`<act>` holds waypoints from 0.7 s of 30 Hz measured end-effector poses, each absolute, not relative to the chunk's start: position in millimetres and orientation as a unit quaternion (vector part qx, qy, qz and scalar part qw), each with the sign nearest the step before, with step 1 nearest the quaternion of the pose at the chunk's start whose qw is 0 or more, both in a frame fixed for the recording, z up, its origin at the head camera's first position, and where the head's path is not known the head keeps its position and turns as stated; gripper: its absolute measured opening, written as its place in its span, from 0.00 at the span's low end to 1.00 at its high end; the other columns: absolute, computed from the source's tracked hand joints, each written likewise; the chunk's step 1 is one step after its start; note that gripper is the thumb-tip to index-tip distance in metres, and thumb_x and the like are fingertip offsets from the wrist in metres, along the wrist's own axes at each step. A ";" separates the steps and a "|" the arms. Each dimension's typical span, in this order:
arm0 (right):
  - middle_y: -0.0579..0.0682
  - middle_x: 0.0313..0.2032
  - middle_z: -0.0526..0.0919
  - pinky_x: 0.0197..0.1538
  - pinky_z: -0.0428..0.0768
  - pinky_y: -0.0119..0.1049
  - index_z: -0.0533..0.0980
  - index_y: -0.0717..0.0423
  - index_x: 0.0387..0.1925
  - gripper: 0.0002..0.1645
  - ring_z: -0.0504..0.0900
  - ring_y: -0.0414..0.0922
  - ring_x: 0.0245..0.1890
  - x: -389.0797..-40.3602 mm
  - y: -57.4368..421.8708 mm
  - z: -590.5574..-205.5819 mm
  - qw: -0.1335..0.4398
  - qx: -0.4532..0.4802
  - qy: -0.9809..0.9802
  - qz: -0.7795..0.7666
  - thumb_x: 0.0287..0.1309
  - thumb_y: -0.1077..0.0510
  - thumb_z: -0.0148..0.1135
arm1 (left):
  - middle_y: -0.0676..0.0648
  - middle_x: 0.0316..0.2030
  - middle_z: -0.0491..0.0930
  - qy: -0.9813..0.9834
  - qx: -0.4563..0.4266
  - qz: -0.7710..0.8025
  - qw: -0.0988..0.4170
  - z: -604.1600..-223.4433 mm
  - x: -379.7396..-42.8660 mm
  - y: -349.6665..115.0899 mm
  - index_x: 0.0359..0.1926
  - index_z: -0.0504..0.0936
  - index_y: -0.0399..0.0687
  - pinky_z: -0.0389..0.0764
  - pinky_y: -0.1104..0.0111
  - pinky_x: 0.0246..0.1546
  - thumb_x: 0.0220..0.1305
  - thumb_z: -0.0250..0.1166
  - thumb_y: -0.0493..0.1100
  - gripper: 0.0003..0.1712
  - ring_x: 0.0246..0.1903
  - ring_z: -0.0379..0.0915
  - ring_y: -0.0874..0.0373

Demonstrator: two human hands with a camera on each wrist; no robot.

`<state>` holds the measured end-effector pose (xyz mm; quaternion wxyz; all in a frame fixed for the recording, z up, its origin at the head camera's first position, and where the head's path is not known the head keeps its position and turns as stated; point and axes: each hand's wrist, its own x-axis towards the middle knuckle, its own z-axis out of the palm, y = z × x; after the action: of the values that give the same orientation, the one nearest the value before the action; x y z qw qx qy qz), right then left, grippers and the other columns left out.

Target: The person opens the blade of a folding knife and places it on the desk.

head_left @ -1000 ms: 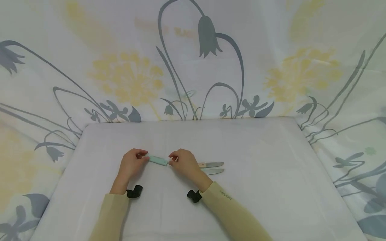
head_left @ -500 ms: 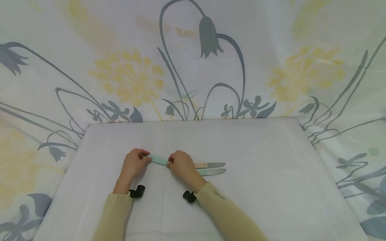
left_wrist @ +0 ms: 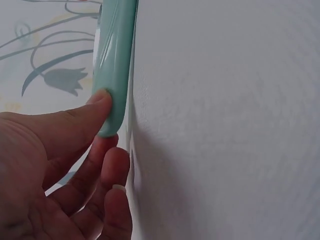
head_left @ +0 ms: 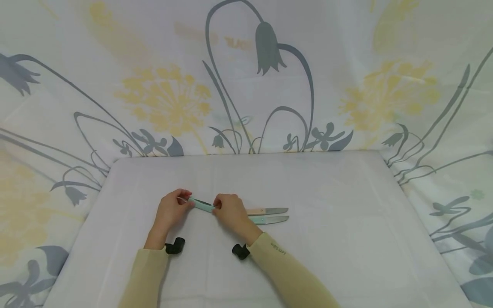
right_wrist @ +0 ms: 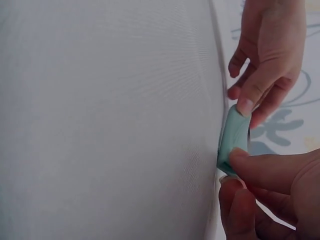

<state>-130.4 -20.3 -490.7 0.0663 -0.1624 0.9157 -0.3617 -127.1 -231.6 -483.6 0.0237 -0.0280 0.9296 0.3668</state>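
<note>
A mint-green folding knife [head_left: 202,206] spans the gap between my hands, its blade folded along the handle and showing as a thin dark strip on the far edge. My left hand [head_left: 171,210] pinches the handle's left end; in the left wrist view the thumb [left_wrist: 102,100] presses on its rounded tip. At the other end, my right hand [head_left: 233,214] pinches the knife between thumb and fingers, as the right wrist view shows. Right of that hand lie a peach-handled knife [head_left: 256,211] and a second mint-handled knife [head_left: 259,220], blades out and pointing right, handle ends partly hidden.
A white cloth covers the table [head_left: 339,239]. Behind and at both sides hangs a curtain [head_left: 246,94] printed with grey and yellow flowers. Each wrist wears a small black camera, such as the left one [head_left: 175,246].
My right hand has moved left and taken hold of the knife's right end. The knife has turned, so a dark strip now shows along its far edge. The two knives lie still.
</note>
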 end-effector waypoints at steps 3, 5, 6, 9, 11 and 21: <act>0.38 0.26 0.79 0.33 0.74 0.29 0.83 0.53 0.36 0.06 0.75 0.35 0.26 -131.4 -19.5 -491.1 0.063 -0.161 0.914 -0.368 0.56 0.59 0.73 | 0.41 0.42 0.83 0.929 -0.019 0.370 0.019 -483.5 -126.0 -232.4 0.52 0.83 0.39 0.75 0.58 0.41 0.62 0.71 0.40 0.18 0.40 0.77 0.48; 0.39 0.26 0.80 0.34 0.75 0.29 0.84 0.54 0.36 0.06 0.76 0.35 0.27 -132.1 -18.3 -490.0 0.058 -0.162 0.912 -0.373 0.56 0.60 0.72 | 0.42 0.41 0.83 0.928 -0.016 0.372 0.015 -482.7 -125.0 -233.1 0.51 0.85 0.40 0.75 0.60 0.40 0.62 0.71 0.39 0.16 0.40 0.77 0.48; 0.39 0.27 0.81 0.35 0.75 0.29 0.85 0.54 0.36 0.05 0.76 0.35 0.28 -132.5 -17.4 -488.8 0.054 -0.163 0.911 -0.375 0.56 0.61 0.72 | 0.42 0.40 0.82 0.927 -0.013 0.374 0.012 -481.9 -124.4 -233.4 0.50 0.85 0.40 0.74 0.60 0.40 0.62 0.71 0.39 0.15 0.39 0.77 0.48; 0.40 0.27 0.83 0.36 0.76 0.30 0.86 0.54 0.35 0.05 0.77 0.35 0.28 -133.7 -13.5 -484.2 0.043 -0.163 0.908 -0.384 0.56 0.62 0.70 | 0.43 0.38 0.82 0.922 -0.003 0.387 0.006 -479.1 -123.6 -233.4 0.47 0.86 0.41 0.73 0.61 0.39 0.60 0.72 0.39 0.13 0.39 0.77 0.48; 0.40 0.27 0.83 0.36 0.76 0.30 0.86 0.54 0.35 0.04 0.77 0.36 0.28 -134.7 -9.8 -481.4 0.037 -0.160 0.904 -0.394 0.56 0.62 0.70 | 0.44 0.36 0.83 0.919 0.004 0.395 0.007 -478.0 -123.8 -233.2 0.45 0.86 0.42 0.72 0.62 0.38 0.60 0.73 0.39 0.13 0.39 0.76 0.48; 0.42 0.30 0.82 0.37 0.76 0.31 0.86 0.53 0.36 0.04 0.78 0.37 0.31 -135.8 11.2 -470.7 0.037 -0.170 0.887 -0.427 0.57 0.60 0.72 | 0.47 0.37 0.85 0.898 0.016 0.438 0.026 -478.7 -120.6 -227.8 0.43 0.86 0.44 0.74 0.61 0.41 0.60 0.74 0.40 0.11 0.40 0.79 0.50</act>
<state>-135.8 11.2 -470.7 0.0372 -0.1697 0.8875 -0.4269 -120.6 -227.8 -478.7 0.0263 0.0158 0.8982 0.4385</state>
